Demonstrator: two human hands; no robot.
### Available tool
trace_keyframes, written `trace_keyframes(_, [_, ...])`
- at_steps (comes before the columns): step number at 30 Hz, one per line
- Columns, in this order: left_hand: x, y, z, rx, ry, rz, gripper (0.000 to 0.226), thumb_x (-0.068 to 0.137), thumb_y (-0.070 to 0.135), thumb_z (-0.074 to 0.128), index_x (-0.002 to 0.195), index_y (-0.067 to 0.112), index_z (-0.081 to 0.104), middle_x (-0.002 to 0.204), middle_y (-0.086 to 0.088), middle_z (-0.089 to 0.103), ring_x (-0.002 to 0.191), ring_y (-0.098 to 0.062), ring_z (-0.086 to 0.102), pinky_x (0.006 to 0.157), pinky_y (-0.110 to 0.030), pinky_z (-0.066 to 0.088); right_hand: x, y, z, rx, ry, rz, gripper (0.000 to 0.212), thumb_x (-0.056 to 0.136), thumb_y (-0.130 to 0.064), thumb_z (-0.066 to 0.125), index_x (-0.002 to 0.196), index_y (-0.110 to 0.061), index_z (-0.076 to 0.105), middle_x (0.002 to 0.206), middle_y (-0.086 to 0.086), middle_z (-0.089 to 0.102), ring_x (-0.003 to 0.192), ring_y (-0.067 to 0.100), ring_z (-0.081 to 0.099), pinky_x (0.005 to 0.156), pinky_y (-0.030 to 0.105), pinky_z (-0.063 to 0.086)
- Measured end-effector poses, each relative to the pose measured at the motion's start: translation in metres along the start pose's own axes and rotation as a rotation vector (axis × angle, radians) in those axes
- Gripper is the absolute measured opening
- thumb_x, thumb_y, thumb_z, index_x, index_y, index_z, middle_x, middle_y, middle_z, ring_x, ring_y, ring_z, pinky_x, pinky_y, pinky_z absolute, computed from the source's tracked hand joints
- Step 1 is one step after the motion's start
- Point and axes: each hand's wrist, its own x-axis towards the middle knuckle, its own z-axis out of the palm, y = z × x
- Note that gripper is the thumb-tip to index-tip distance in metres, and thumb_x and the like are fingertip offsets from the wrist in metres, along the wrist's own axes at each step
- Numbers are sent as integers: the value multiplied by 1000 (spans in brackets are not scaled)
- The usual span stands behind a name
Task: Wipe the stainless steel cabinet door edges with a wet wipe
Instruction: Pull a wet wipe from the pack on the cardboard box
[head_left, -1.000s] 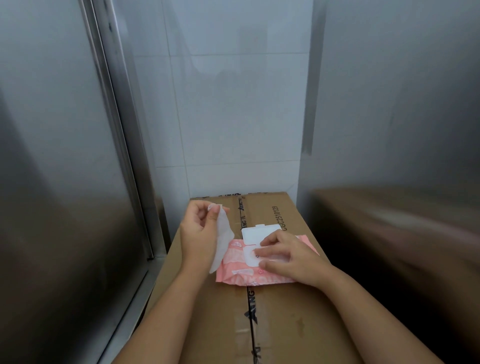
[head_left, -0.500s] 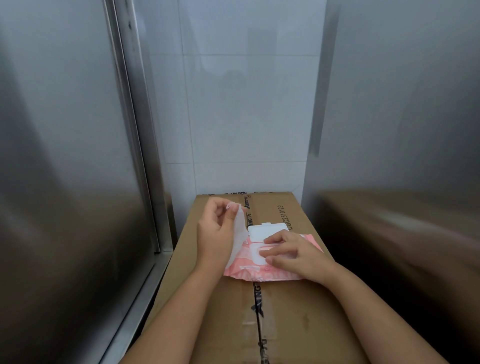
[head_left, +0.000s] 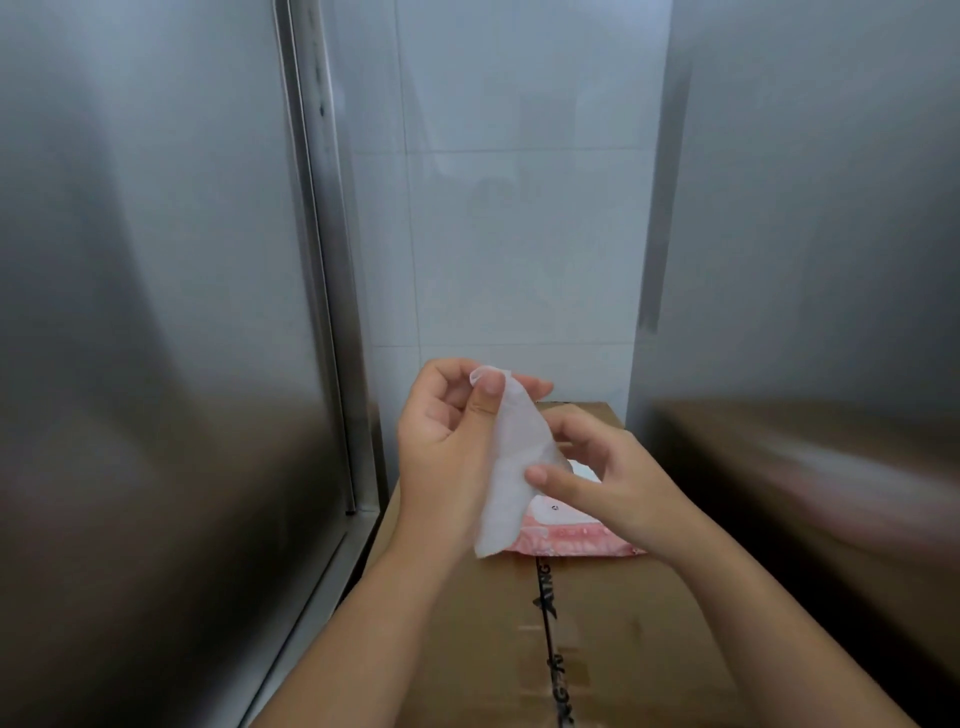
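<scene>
**Now a wet wipe hangs between both hands**

The wet wipe (head_left: 511, 467) is clear of its pack and hangs lengthwise in the air in front of the person. The left hand (head_left: 447, 441) pinches its top end between thumb and fingertips, with the palm turned toward the camera. The right hand (head_left: 618, 483) pinches the wipe's right edge lower down, thumb on the front and forefinger behind.

Just under the hands, the pink pack (head_left: 571, 538) lies flat on a taped cardboard box (head_left: 634, 623), partly hidden by the right hand. To the left stands the stainless steel cabinet door (head_left: 156, 312). Its upright edge (head_left: 306, 260) runs down near the box's left side, apart from the wipe. Behind the box is a white tiled wall (head_left: 519, 218), and to the right is another steel panel (head_left: 810, 208).
</scene>
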Motion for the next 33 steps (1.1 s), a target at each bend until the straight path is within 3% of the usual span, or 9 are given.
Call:
trace_keyframes(4, [-13, 16, 1, -22, -69, -10, 15, 82, 22, 53, 83, 7, 48, 78, -7, 70, 85, -27, 69, 68, -43, 56, -12, -19, 8, 127, 61, -23, 34, 78, -29, 73, 90, 0, 62, 88, 19, 60, 83, 34, 56, 79, 46, 47])
trace_keyframes(7, [-22, 19, -4, 3, -102, -33, 19, 88, 25, 58, 87, 7, 51, 84, -8, 71, 87, -26, 68, 69, -39, 57, -23, -29, 10, 208, 145, -2, 30, 74, -27, 67, 81, 1, 62, 75, 12, 59, 70, 21, 55, 66, 32, 46])
trace_keyframes(10, [-32, 15, -10, 22, -123, -85, 42, 74, 40, 66, 97, 7, 53, 92, -8, 71, 90, -23, 68, 68, -33, 57, -37, -33, 12, 247, 210, 56, 13, 79, -13, 66, 76, -1, 60, 67, 0, 59, 63, 8, 54, 56, 18, 44])
trace_keyframes(14, [-51, 6, -13, 43, -188, -154, 70, 57, 59, 76, 109, 18, 51, 101, 2, 70, 91, -14, 67, 66, -23, 53, -58, -35, 17, 237, 321, 104, 11, 80, -7, 66, 72, -11, 59, 68, 0, 61, 64, 10, 55, 54, 21, 45])
trace_keyframes(19, [-75, -5, -15, 153, -229, -201, 47, 75, 22, 69, 117, 30, 48, 108, 7, 69, 97, -15, 67, 72, -26, 54, -82, -42, 18, 123, 372, 142, 7, 80, -12, 66, 77, -14, 61, 82, 14, 63, 85, 26, 59, 76, 52, 49])
trace_keyframes(21, [-80, -4, -13, 161, -198, -193, 43, 78, 19, 71, 114, 29, 50, 105, 6, 70, 95, -15, 67, 71, -25, 54, -87, -47, 17, 102, 395, 147, 10, 80, -9, 66, 76, -16, 60, 82, 15, 63, 80, 22, 59, 74, 51, 49])
trace_keyframes(27, [-96, 17, -3, 338, -131, -130, 26, 84, 8, 63, 103, 24, 54, 91, 8, 71, 79, -14, 68, 64, -28, 57, -108, -55, 10, 191, 382, 185, 8, 80, -7, 67, 80, -12, 61, 81, 7, 66, 70, 15, 60, 59, 25, 49])
trace_keyframes(30, [-110, 27, 7, 454, -101, -136, 20, 84, 10, 65, 94, 25, 58, 88, 10, 70, 75, -10, 67, 62, -30, 57, -117, -60, 8, 260, 305, 228, 17, 76, -14, 72, 91, -14, 64, 101, 8, 66, 84, 19, 67, 66, 26, 55])
trace_keyframes(33, [-124, 36, 18, 553, -77, -129, 12, 83, 11, 66, 88, 21, 61, 83, 4, 68, 76, -10, 66, 62, -30, 56, -124, -68, 7, 285, 209, 217, 19, 76, -20, 70, 93, -12, 67, 90, 4, 71, 82, 17, 68, 69, 31, 57])
